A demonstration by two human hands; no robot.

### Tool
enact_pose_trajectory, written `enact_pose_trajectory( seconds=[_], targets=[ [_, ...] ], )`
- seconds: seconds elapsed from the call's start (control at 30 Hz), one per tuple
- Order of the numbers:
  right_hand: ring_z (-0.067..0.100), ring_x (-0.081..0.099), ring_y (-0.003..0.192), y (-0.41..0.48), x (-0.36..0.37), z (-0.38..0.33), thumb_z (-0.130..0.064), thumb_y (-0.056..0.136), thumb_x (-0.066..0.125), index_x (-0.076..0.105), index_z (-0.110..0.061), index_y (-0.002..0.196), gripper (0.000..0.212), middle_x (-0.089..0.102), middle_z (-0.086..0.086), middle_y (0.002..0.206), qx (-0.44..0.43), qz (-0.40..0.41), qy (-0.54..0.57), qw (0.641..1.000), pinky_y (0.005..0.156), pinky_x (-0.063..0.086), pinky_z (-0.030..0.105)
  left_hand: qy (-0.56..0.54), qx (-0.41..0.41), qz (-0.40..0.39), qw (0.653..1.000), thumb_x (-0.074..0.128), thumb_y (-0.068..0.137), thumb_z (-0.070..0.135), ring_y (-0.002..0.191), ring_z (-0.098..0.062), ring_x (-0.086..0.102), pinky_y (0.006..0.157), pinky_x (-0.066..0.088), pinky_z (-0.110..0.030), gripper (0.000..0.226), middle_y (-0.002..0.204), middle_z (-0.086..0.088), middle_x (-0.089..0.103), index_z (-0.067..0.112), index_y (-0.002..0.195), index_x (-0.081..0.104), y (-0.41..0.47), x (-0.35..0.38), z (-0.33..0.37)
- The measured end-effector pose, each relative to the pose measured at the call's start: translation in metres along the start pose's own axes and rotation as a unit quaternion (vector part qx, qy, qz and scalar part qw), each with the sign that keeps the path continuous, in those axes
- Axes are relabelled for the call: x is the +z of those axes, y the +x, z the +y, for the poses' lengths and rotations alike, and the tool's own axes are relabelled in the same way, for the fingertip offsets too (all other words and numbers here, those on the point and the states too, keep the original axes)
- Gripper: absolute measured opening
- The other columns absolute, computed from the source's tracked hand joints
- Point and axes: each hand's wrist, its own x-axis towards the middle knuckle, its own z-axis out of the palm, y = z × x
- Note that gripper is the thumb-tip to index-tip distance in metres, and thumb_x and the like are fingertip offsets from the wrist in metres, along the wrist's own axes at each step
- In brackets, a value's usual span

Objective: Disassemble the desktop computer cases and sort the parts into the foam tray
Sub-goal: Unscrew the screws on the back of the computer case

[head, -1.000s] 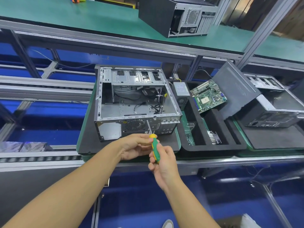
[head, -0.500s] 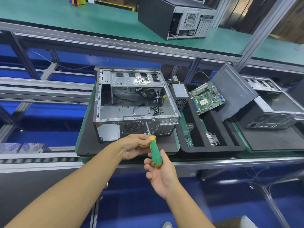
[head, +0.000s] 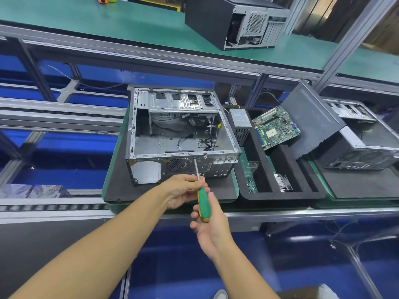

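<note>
Lining up the screwdriver (head: 202,202): right hand (head: 212,227) grips its green handle, left hand (head: 183,189) pinches the shaft, tip pointing up-frame at the case (head: 179,134) rear edge.

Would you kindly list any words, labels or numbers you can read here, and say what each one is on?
None can be read.
Label on the power supply: too blurred.
Printing on the motherboard: too small.
Faint marks on the dark side panel: not legible.
</note>
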Motion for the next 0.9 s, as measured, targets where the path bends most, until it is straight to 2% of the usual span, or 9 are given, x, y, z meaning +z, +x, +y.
enact_pose_trajectory(
  seconds=[0.1, 0.17, 0.23, 0.33, 0.5, 0.6, 0.7, 0.8, 0.9],
  targets=[
    [0.017, 0.054, 0.05, 0.002, 0.0, -0.005, -0.034, 0.107, 0.044, 0.061, 0.0, 0.114, 0.039, 0.065, 0.014, 0.072, 0.042, -0.006, 0.021, 0.999, 0.038, 0.041, 0.026, -0.037, -0.011, -0.029, 0.999, 0.059, 0.092, -0.006, 0.099, -0.029, 0.074, 0.075, 0.062, -0.035, 0.03, 0.117, -0.025, 0.07, -0.005, 0.122, 0.059, -0.003, -0.006, 0.002],
    [0.016, 0.055, 0.05, 0.004, 0.001, -0.004, -0.026, 0.107, 0.046, 0.062, 0.0, 0.113, 0.032, 0.066, 0.013, 0.071, 0.034, 0.009, 0.01, 0.999, 0.039, 0.043, 0.026, -0.018, -0.015, -0.04, 0.999, 0.064, 0.089, -0.003, 0.108, -0.03, 0.071, 0.08, 0.061, -0.038, 0.038, 0.122, -0.023, 0.069, -0.002, 0.126, 0.058, -0.004, -0.007, 0.006],
    [0.016, 0.058, 0.053, 0.006, 0.0, -0.002, -0.022, 0.105, 0.052, 0.061, -0.003, 0.113, 0.022, 0.065, 0.012, 0.076, 0.02, 0.025, 0.001, 1.0, 0.042, 0.047, 0.027, 0.001, -0.004, -0.008, 1.0, 0.071, 0.087, 0.006, 0.11, -0.028, 0.07, 0.082, 0.06, -0.037, 0.04, 0.123, -0.018, 0.069, 0.003, 0.125, 0.06, 0.001, -0.004, 0.012],
    [0.016, 0.062, 0.06, 0.008, -0.002, -0.001, -0.012, 0.097, 0.065, 0.059, -0.008, 0.112, 0.017, 0.059, 0.014, 0.093, 0.0, 0.036, 0.011, 0.999, 0.051, 0.053, 0.029, -0.027, 0.026, 0.08, 0.996, 0.064, 0.097, 0.022, 0.098, -0.02, 0.071, 0.078, 0.057, -0.033, 0.026, 0.114, -0.009, 0.073, 0.008, 0.119, 0.063, 0.015, 0.005, 0.023],
    [0.017, 0.066, 0.065, 0.006, 0.001, -0.004, -0.001, 0.09, 0.071, 0.057, -0.006, 0.118, 0.031, 0.06, 0.016, 0.102, -0.01, 0.031, 0.021, 0.999, 0.059, 0.058, 0.031, -0.062, 0.027, 0.176, 0.982, 0.062, 0.099, 0.022, 0.077, -0.015, 0.069, 0.068, 0.055, -0.031, 0.012, 0.09, -0.004, 0.073, 0.01, 0.102, 0.064, 0.037, 0.017, 0.029],
    [0.019, 0.064, 0.065, 0.004, 0.003, -0.006, -0.018, 0.096, 0.068, 0.059, -0.001, 0.12, 0.03, 0.059, 0.014, 0.095, 0.015, 0.03, 0.04, 0.999, 0.054, 0.056, 0.03, -0.079, 0.039, 0.193, 0.977, 0.063, 0.098, 0.018, 0.069, -0.013, 0.071, 0.065, 0.055, -0.03, 0.009, 0.083, -0.004, 0.074, 0.009, 0.099, 0.067, 0.042, 0.017, 0.027],
    [0.026, 0.065, 0.068, 0.002, 0.004, -0.013, -0.035, 0.107, 0.044, 0.057, 0.005, 0.123, 0.046, 0.064, 0.022, 0.092, 0.085, -0.012, 0.052, 0.995, 0.054, 0.057, 0.032, -0.079, 0.044, 0.194, 0.977, 0.065, 0.097, 0.016, 0.063, -0.011, 0.073, 0.067, 0.056, -0.03, 0.009, 0.078, -0.003, 0.076, 0.008, 0.096, 0.067, 0.043, 0.015, 0.025],
    [0.021, 0.064, 0.066, 0.002, 0.003, -0.014, -0.028, 0.109, 0.038, 0.06, 0.006, 0.121, 0.042, 0.069, 0.019, 0.087, 0.103, -0.05, 0.01, 0.993, 0.054, 0.053, 0.029, -0.076, 0.049, 0.189, 0.978, 0.063, 0.098, 0.016, 0.057, -0.009, 0.071, 0.067, 0.056, -0.03, 0.009, 0.082, -0.005, 0.074, 0.009, 0.093, 0.066, 0.042, 0.016, 0.025],
    [0.02, 0.063, 0.07, 0.006, 0.001, -0.01, -0.018, 0.102, 0.056, 0.062, -0.001, 0.119, 0.024, 0.066, 0.014, 0.089, 0.073, -0.046, -0.041, 0.995, 0.057, 0.052, 0.03, -0.069, 0.052, 0.184, 0.979, 0.058, 0.101, 0.017, 0.057, -0.008, 0.069, 0.072, 0.055, -0.03, 0.014, 0.084, -0.004, 0.073, 0.009, 0.092, 0.065, 0.041, 0.018, 0.026]
  ],
)
